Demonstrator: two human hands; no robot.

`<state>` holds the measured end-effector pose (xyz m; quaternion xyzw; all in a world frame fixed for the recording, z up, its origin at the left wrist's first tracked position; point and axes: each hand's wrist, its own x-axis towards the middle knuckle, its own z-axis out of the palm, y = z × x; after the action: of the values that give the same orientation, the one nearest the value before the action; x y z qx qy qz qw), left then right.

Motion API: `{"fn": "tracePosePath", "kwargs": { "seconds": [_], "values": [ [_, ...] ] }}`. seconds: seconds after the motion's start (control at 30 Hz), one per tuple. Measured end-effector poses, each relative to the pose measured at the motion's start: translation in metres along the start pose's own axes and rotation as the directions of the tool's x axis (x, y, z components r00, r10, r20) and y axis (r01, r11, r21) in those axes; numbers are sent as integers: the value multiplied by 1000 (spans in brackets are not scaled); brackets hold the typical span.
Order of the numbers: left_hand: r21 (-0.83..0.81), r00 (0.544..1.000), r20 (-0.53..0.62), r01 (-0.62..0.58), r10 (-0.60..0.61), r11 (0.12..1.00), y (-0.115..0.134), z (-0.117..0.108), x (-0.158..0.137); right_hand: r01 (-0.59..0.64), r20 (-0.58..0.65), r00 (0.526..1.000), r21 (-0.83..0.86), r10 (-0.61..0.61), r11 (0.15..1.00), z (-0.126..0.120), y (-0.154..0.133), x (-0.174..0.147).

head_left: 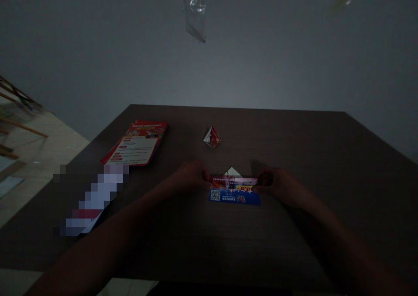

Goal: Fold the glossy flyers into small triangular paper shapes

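Observation:
A printed paper sheet (pixel 234 196), partly folded, lies on the dark table in front of me. It has a blue lower strip with a QR code, a pinkish band above, and a pale pointed corner sticking up at the back. My left hand (pixel 196 174) pinches its left end between thumb and fingers. At the opposite end my right hand (pixel 272 181) grips the paper the same way. Just beyond the hands sits a small folded paper shape (pixel 212 137) in red and white, apart from both.
A stack of red-bordered leaflets (pixel 139 143) rests on the table (pixel 294 143) at the left. Nearer me is a blurred-out bright object (pixel 98 200). The wall (pixel 261 61) stands behind the table, with a clear plastic piece (pixel 196 13) on it. Wooden legs show at far left.

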<state>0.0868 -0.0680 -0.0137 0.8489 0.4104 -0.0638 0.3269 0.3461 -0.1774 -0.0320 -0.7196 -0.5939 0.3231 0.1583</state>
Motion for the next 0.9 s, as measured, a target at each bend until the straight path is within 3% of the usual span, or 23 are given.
{"fn": "tracePosePath", "kwargs": {
  "seconds": [0.33, 0.7, 0.9],
  "values": [
    [-45, 999, 6, -31, 32, 998, -2, 3, 4, -29, 42, 999, -15, 30, 999, -1, 0, 2],
    [82, 1000, 16, 14, -16, 996, 1, -2, 7, -92, 53, 994, -77, 96, 993, -7, -3, 7],
    [94, 1000, 14, -7, 6, 996, 8, -4, 5, -19, 40, 999, -35, 20, 999, -5, 0, 6]
  ]
}}
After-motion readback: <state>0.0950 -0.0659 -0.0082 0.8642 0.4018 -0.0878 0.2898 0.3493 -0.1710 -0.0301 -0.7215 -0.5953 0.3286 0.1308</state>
